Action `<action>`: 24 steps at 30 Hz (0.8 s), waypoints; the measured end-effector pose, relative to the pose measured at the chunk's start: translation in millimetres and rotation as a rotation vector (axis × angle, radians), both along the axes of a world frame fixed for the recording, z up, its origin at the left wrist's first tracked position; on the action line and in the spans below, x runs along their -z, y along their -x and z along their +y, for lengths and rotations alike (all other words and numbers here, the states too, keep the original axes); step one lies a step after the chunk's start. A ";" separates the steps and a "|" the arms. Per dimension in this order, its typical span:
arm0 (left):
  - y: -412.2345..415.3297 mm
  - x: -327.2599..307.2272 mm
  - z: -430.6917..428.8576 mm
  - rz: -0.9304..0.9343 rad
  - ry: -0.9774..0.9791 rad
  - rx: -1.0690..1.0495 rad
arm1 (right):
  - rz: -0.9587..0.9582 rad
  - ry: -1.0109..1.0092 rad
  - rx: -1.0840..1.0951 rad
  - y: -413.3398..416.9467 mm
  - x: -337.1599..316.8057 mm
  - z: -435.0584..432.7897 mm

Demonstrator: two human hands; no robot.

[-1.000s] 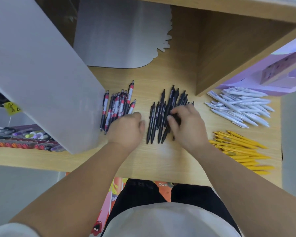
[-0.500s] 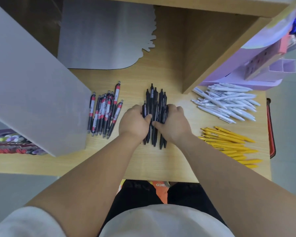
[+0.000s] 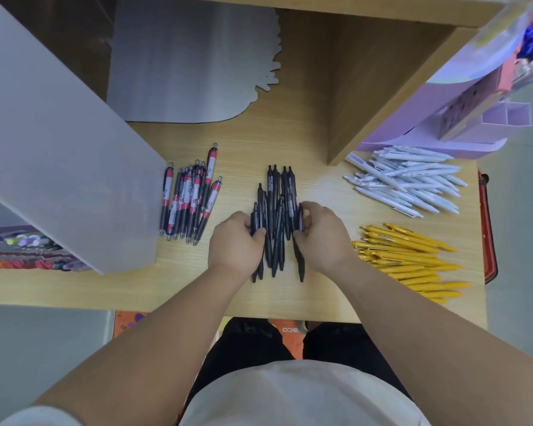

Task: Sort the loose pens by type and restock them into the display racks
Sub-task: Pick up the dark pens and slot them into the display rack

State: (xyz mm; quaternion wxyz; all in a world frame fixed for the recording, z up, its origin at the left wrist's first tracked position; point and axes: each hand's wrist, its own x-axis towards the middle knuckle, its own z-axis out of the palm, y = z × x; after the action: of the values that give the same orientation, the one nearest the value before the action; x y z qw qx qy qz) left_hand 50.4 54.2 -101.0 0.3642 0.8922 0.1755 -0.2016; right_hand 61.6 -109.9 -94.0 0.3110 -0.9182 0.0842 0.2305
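Several black pens [image 3: 276,207] lie bunched in the middle of the wooden shelf [image 3: 197,287]. My left hand [image 3: 236,245] grips the bunch from the left, fingers curled round it. My right hand [image 3: 322,236] grips it from the right. To the left lies a pile of red, white and black pens [image 3: 188,202]. White pens [image 3: 410,182] lie in a heap at the right, with yellow pens [image 3: 413,259] nearer the front. A purple display rack [image 3: 462,118] stands at the far right.
A grey slanted panel [image 3: 59,155] covers the left side. A wooden divider [image 3: 379,96] rises behind the white pens. A grey board [image 3: 191,63] leans at the back. A rack of coloured markers [image 3: 22,250] shows at lower left. A red-edged object [image 3: 490,229] sits past the shelf's right end.
The black pens were spread out a second ago. Both hands have pushed them together into one tight bunch and now hold it from either side.
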 end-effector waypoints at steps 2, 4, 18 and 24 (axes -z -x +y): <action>-10.6 -0.7 4.8 -0.006 -0.006 -0.007 | 0.016 0.009 0.008 -11.3 1.4 -4.8; -21.4 -1.7 9.5 -0.016 -0.011 -0.027 | 0.033 0.022 0.049 -21.3 2.7 -12.5; -30.1 -0.1 -22.4 0.011 0.037 0.025 | 0.008 -0.004 -0.014 -28.7 15.4 8.9; -4.8 -5.2 -23.5 -0.028 0.119 -0.078 | -0.028 -0.103 0.067 3.4 8.8 10.5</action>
State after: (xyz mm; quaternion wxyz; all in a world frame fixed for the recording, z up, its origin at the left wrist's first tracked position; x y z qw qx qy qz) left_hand 55.2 30.7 -95.7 0.4264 0.8641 0.1930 -0.1848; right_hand 58.1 -99.4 -102.8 0.3665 -0.9007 0.0984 0.2113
